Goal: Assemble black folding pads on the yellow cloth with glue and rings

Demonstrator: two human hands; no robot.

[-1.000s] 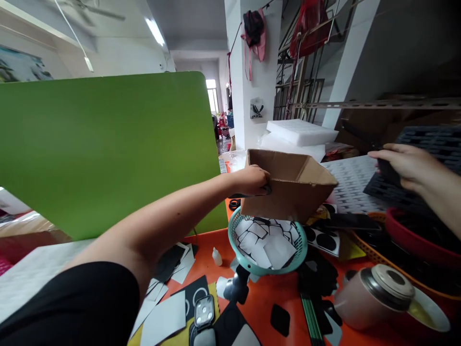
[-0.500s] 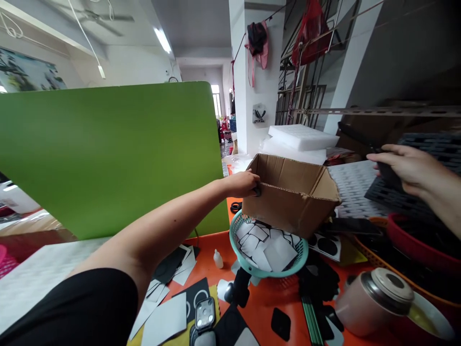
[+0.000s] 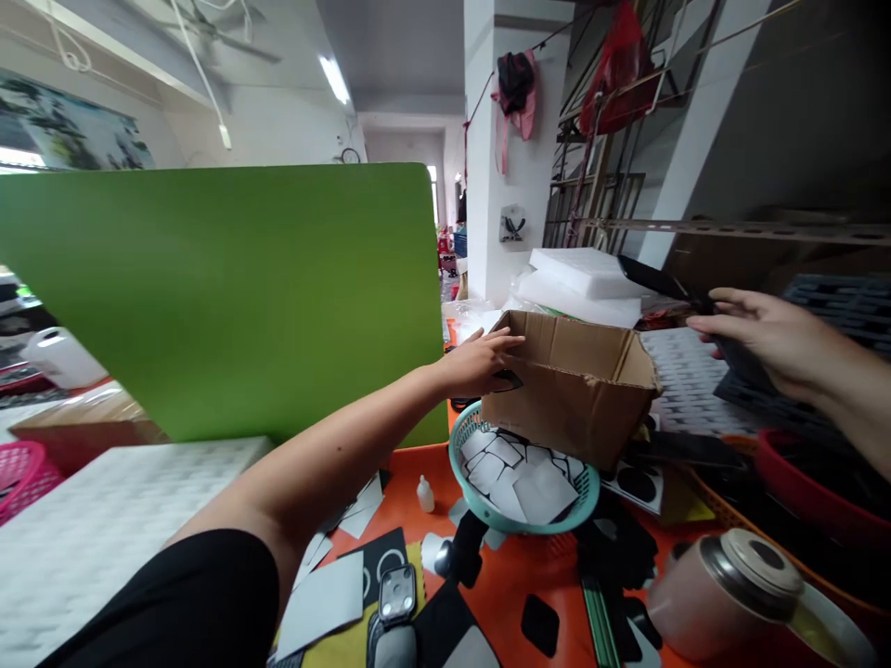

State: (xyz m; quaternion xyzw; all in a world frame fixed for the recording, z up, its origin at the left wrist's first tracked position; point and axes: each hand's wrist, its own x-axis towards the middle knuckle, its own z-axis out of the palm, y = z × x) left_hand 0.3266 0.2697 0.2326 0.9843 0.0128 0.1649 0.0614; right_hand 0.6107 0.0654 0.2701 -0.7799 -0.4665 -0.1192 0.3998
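Note:
My left hand (image 3: 480,364) reaches to the near left corner of an open cardboard box (image 3: 557,404). Its fingers are stretched out over the box's edge, and a small dark piece shows just under them; I cannot tell whether it touches the palm. The box sits tilted above the back of a turquoise basket (image 3: 480,506), which holds several white pieces with dark edges (image 3: 539,492). Over on the right, my right hand (image 3: 766,339) is closed round a long, flat black strip (image 3: 654,278) that sticks out to the left and passes under the palm.
A green board (image 3: 229,297) stands at left. On the orange table (image 3: 410,543) are a small white bottle (image 3: 425,494), a pink flask (image 3: 716,589), black pieces and green sticks (image 3: 600,622). A red basin (image 3: 800,492) stands at right, white foam blocks (image 3: 591,278) behind.
My left hand has loosened from the box's edge, its fingers now extended. My right hand has shifted slightly left with the black strip. The view has turned a little left.

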